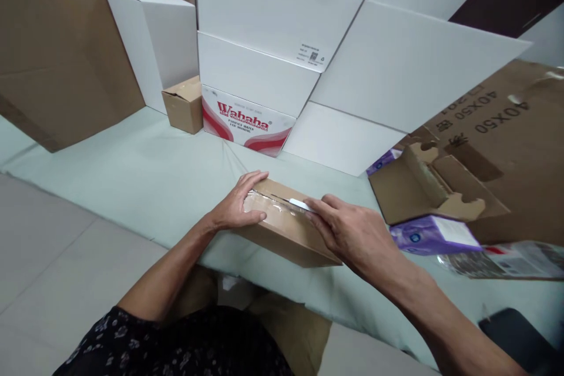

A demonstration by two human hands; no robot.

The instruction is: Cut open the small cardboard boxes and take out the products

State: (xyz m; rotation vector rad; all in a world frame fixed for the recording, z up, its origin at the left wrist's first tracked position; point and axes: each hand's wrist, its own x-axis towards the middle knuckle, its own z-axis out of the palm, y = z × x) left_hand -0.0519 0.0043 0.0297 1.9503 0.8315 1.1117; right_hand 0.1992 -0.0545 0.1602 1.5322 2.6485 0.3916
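Note:
A brown cardboard box (286, 249) lies in front of me, with clear tape (277, 208) shining along its top seam. My left hand (240, 202) grips the box's left end, its fingers over the far edge and its thumb across the taped top. Pinched in my right hand (348, 226) is a slim utility knife (300, 205) with a pale body. Its thin tip points left and lies along the seam. The fingers and the palm hide the rear of the knife.
White boxes, one a Wahaha carton (249, 120), stand at the back beside a small brown box (185, 108). A large brown carton (66, 41) is at the left. On the right are an opened cardboard box (405, 185), a purple package (423, 236) and a dark flat object (522, 335).

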